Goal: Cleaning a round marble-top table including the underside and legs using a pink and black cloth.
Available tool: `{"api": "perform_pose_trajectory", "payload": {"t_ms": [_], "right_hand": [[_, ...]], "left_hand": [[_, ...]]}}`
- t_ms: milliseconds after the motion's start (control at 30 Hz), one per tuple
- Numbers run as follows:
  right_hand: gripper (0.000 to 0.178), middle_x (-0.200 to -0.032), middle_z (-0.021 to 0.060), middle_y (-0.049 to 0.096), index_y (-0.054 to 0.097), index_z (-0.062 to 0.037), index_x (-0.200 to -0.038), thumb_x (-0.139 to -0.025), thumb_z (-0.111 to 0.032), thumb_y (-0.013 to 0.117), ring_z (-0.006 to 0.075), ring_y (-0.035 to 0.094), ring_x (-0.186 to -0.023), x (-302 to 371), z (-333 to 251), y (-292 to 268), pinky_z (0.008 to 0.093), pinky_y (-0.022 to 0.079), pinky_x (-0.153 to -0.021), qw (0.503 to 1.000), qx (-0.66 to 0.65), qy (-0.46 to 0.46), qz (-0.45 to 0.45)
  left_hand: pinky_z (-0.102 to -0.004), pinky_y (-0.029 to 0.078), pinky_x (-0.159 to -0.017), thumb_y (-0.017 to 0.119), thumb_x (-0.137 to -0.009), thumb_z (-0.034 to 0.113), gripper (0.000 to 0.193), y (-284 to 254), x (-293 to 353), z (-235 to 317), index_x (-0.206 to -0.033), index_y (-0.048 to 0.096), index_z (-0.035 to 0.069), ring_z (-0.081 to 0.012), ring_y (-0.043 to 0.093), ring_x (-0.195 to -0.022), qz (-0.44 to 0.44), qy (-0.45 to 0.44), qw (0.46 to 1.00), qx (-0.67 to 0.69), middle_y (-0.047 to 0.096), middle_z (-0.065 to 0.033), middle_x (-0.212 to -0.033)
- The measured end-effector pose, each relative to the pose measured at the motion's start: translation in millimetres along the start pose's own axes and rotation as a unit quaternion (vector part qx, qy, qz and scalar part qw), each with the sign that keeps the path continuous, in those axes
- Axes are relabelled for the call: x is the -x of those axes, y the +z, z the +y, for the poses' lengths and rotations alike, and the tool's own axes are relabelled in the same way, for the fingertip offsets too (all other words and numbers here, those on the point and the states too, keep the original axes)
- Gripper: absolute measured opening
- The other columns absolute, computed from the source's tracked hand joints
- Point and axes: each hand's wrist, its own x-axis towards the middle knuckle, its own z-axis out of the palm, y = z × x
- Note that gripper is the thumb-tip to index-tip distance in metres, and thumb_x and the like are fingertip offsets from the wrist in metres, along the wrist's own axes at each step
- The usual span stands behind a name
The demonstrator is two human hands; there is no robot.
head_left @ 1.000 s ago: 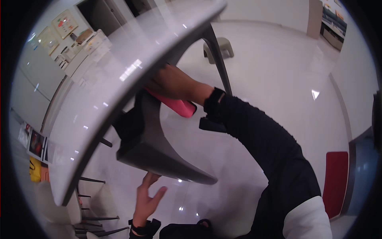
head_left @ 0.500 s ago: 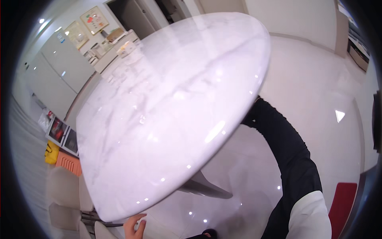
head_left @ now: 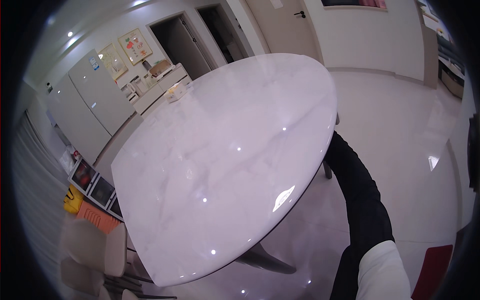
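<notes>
Neither of my hands shows at this moment. A large white marble-patterned table [head_left: 225, 165] with a rounded far end and a glossy top fills the middle. A limb in black cloth [head_left: 357, 192] runs along its right side, and its far end is hidden at the table's edge. White cloth [head_left: 384, 272] meets the black at the lower right. I cannot tell whether a hand is behind the table edge. On the table's far left part sits a small white box [head_left: 176, 93], perhaps for tissues.
Beige chairs [head_left: 90, 245] stand at the lower left, near an orange plastic item [head_left: 97, 216], a yellow bag [head_left: 73, 200] and dark-fronted boxes [head_left: 101, 191]. A tall pale fridge [head_left: 92, 105] is behind. A grey table leg [head_left: 265, 260] angles outward below. Something red [head_left: 432, 270] is at lower right.
The hand at the lower edge, left of centre, has gone out of view. My view has tipped upward, so the table sits lower and more of the far wall and doors shows.
</notes>
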Motion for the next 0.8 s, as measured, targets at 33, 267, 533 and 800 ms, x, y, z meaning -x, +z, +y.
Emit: {"api": "perform_pose_trajectory", "payload": {"t_ms": [33,267,533,800], "right_hand": [[0.023,-0.096,0.0182,0.073,0.073,-0.0094,-0.108,-0.092,-0.022,0.063,0.0409,0.07,-0.094,-2,1,-6,0.0501,0.057,-0.082,1.0,0.012,0.002,-0.004],[0.023,-0.096,0.019,0.073,0.073,-0.0097,-0.107,-0.088,-0.019,0.063,0.0414,0.07,-0.095,44,10,48,0.0498,0.057,-0.082,0.994,0.006,0.1,-0.037],[0.021,-0.081,0.0152,0.072,0.074,-0.0094,-0.107,-0.091,-0.021,0.067,0.0338,0.072,-0.075,80,-92,79,0.0446,0.059,-0.069,0.987,-0.051,0.154,0.008],[0.022,-0.087,0.0189,0.071,0.065,-0.005,-0.115,-0.097,-0.018,0.062,0.0419,0.068,-0.084,72,-205,59,0.0506,0.054,-0.073,0.936,-0.319,0.145,0.043]], "left_hand": [[-0.0368,0.052,-0.093,0.068,-0.099,0.012,0.019,3,-13,2,-0.111,0.073,-0.002,-0.0269,0.068,-0.105,-0.005,0.011,1.0,0.003,0.074,-0.0153,-0.108],[-0.0345,0.053,-0.089,0.066,-0.101,0.011,0.018,54,-91,5,-0.112,0.073,-0.001,-0.0243,0.069,-0.103,-0.07,0.124,0.99,0.005,0.075,-0.0141,-0.11],[-0.0337,0.054,-0.087,0.064,-0.101,0.007,0.016,138,-173,23,-0.11,0.074,0.0,-0.0235,0.071,-0.1,-0.167,0.282,0.945,0.001,0.076,-0.0144,-0.107],[-0.0346,0.053,-0.089,0.063,-0.1,0.004,0.014,174,-183,16,-0.108,0.074,-0.002,-0.025,0.071,-0.098,-0.223,0.275,0.935,0.04,0.076,-0.0149,-0.104]]}}
